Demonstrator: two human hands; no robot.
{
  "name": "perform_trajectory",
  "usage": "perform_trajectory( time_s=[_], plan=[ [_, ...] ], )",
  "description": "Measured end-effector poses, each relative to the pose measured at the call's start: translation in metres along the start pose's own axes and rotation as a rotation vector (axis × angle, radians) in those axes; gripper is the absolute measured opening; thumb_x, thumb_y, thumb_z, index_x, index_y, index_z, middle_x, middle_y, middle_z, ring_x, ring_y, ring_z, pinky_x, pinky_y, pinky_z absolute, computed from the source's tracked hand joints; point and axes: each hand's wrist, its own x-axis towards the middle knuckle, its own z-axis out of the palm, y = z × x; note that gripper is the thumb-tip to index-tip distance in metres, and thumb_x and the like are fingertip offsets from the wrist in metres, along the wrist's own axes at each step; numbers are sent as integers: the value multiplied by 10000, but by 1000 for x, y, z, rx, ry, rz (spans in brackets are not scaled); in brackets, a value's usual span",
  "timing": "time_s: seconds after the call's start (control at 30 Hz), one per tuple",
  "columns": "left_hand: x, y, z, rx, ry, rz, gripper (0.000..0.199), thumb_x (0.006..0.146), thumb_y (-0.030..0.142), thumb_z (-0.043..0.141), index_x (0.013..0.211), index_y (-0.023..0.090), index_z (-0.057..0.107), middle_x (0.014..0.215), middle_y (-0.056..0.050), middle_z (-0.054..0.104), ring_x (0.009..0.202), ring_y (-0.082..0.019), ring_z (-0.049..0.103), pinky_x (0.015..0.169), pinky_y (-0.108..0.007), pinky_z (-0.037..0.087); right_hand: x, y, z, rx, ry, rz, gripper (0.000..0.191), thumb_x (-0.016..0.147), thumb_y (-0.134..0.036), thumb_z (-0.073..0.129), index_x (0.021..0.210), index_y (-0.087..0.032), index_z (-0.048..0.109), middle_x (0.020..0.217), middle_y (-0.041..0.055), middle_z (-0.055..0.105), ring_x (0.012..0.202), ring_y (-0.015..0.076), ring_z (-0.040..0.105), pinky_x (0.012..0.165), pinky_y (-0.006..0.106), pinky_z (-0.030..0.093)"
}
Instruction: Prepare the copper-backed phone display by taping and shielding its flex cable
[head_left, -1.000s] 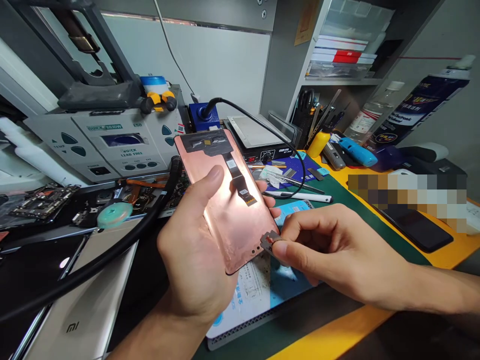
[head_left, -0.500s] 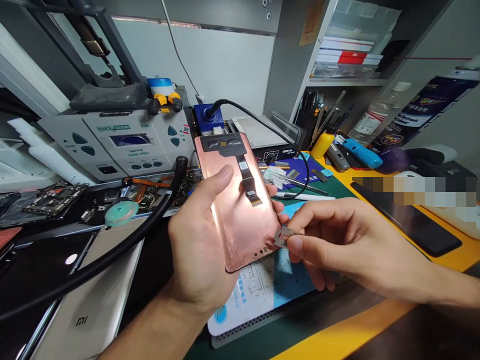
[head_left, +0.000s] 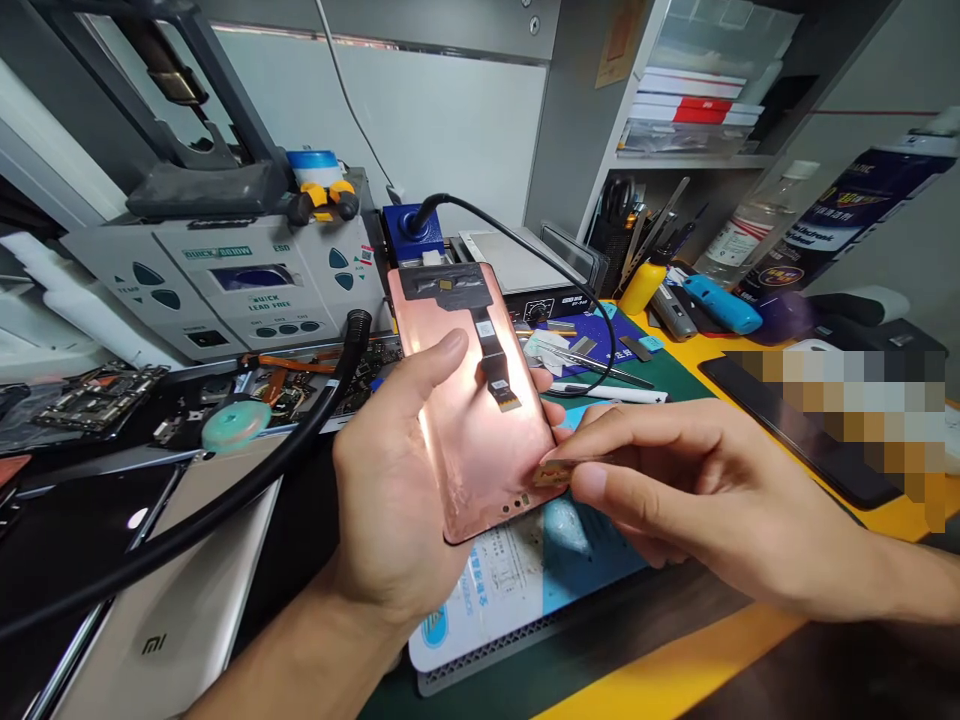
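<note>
A copper-coloured phone screen panel [head_left: 487, 440] is held up at the centre by my left hand [head_left: 397, 480], thumb over its left edge and fingertips showing at its right edge. A dark flex cable [head_left: 495, 365] runs down the panel's back. Between the thumb and fingers of my right hand [head_left: 675, 490] is a thin metal blade [head_left: 556, 472], its end at the panel's lower right edge. Whether the blade touches the panel is hard to tell. Below lies a blue and white pad [head_left: 517, 590].
A hot-air station [head_left: 232, 290] stands at the back left, its black hose [head_left: 300, 440] crossing the left side. Circuit boards [head_left: 112, 395] and a gold phone back [head_left: 187, 570] lie left. A black phone [head_left: 795, 430], bottles and tools are at right.
The blade in my right hand has turned flatter and shifted slightly left along the panel's lower edge. My left hand keeps its hold; the whole view has shifted a little.
</note>
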Motion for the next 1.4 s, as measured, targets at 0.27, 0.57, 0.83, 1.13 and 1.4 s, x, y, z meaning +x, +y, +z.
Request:
perform_trajectory(
  time_s=[0.27, 0.57, 0.83, 1.13, 1.4],
  plan=[
    [1, 2, -2, 2, -30, -5, 347, 830, 424, 546, 740, 138, 719, 685, -94, 653, 579, -188, 613, 501, -293, 508, -1, 0, -8, -148, 32, -182, 186, 917, -285, 647, 1060, -268, 765, 876, 31, 639, 562, 81, 563, 464, 182, 462],
    [2, 1, -1, 3, -24, 0, 317, 847, 390, 531, 842, 133, 718, 703, -80, 640, 597, -199, 624, 506, -305, 522, -4, 0, -5, -126, 54, -124, 207, 911, -280, 658, 1106, -260, 725, 691, -9, 595, 492, 67, 512, 418, 167, 397],
    [3, 0, -2, 64, 23, 34, 350, 847, 390, 528, 974, 129, 723, 836, -108, 673, 739, -250, 650, 633, -383, 554, -1, 5, 1, -93, 93, -172, 129, 867, -239, 703, 978, -196, 752, 695, 1, 599, 487, 68, 524, 410, 163, 420],
    [4, -1, -1, 82, 14, 37, 355, 845, 386, 532, 1005, 128, 717, 846, -114, 673, 750, -261, 654, 649, -403, 551, 1, 3, 3, -104, 97, -141, 142, 876, -237, 690, 980, -165, 754, 705, 17, 621, 478, 66, 541, 393, 149, 424],
    [1, 0, 0, 71, 8, 20, 364, 860, 387, 516, 1020, 130, 719, 841, -122, 677, 722, -244, 630, 632, -391, 526, 0, 4, 5, -76, 106, -140, 129, 874, -212, 688, 969, -154, 751, 626, -16, 577, 453, 49, 526, 371, 115, 402]
  ],
)
